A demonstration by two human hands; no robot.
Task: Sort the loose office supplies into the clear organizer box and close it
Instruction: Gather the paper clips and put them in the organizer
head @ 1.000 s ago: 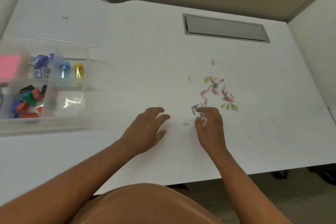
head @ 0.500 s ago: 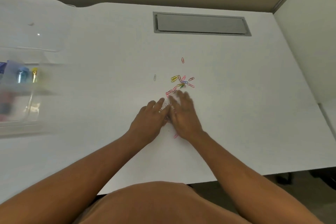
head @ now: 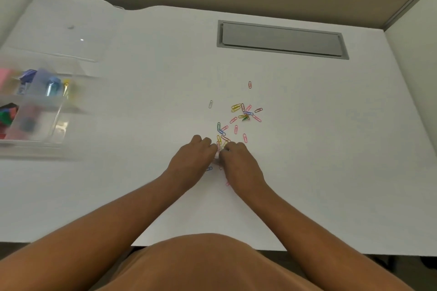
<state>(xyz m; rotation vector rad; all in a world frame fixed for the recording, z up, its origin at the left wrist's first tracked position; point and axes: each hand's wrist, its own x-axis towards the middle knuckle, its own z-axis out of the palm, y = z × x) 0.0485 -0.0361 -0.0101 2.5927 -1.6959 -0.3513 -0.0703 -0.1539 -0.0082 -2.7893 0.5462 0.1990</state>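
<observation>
Head camera, looking down on a white desk [head: 307, 149], and both hands sit knuckles up at the centre of the frame, side by side, fingertips nearly meeting. Left hand [head: 191, 160] has its fingers curled down onto the desk; right hand [head: 238, 163] is curled the same way. Coloured paper clips [head: 243, 113] peek out between them, but whether either hand actually grips any, I cannot tell. More clips lie scattered just above the hands, with one stray grey clip [head: 210, 104] off to the left of the bunch. Clear organizer box [head: 54, 125] sits at the left edge, lid open, blurred, with colourful supplies in its compartments. Grey cable hatch [head: 281, 39] at upper right.
</observation>
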